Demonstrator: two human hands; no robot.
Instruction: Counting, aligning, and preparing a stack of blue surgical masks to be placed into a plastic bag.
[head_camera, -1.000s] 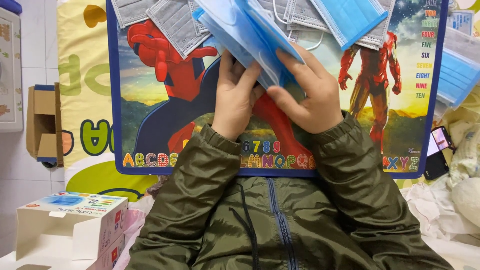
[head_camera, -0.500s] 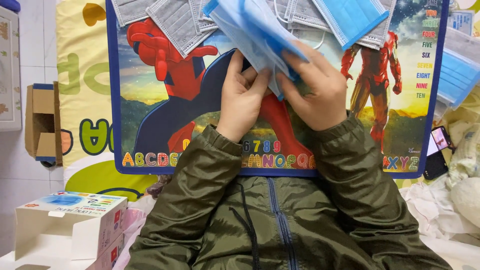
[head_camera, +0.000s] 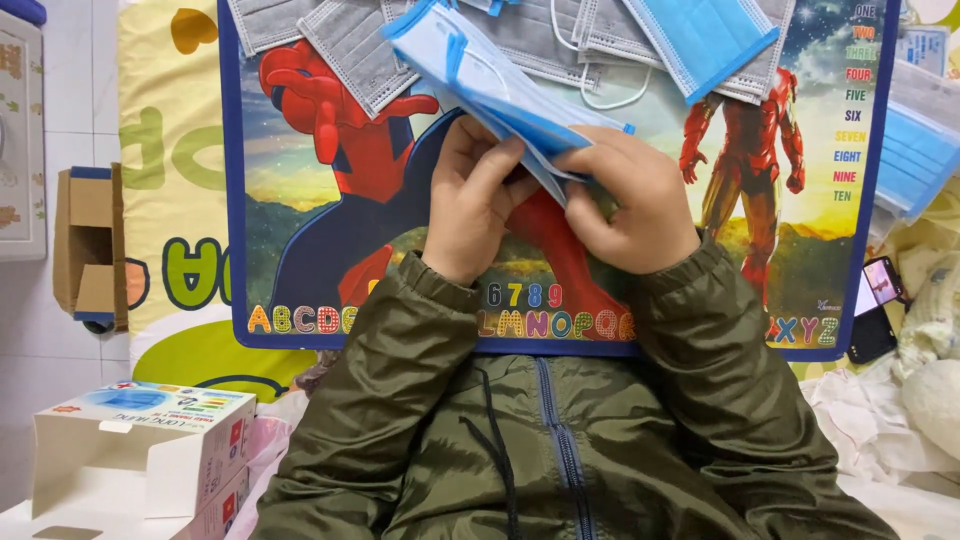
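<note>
Both hands meet over the middle of a picture board (head_camera: 300, 250) with a blue border, holding a stack of blue face masks (head_camera: 490, 85) that slants up and to the far left. The left hand (head_camera: 478, 205) has its fingers curled over the near end of the stack, thumb beneath, pinching it. The right hand (head_camera: 635, 205) closes on the same end from the right, fingertips pressed into the folds; how many masks it grips is hard to tell. Grey masks (head_camera: 350, 50) lie along the board's far edge, touching the stack's far tip. A single blue mask (head_camera: 700, 35) lies to the far right, apart. Bare board shows near left and right. An open white carton (head_camera: 140, 450) sits near left, well apart.
</note>
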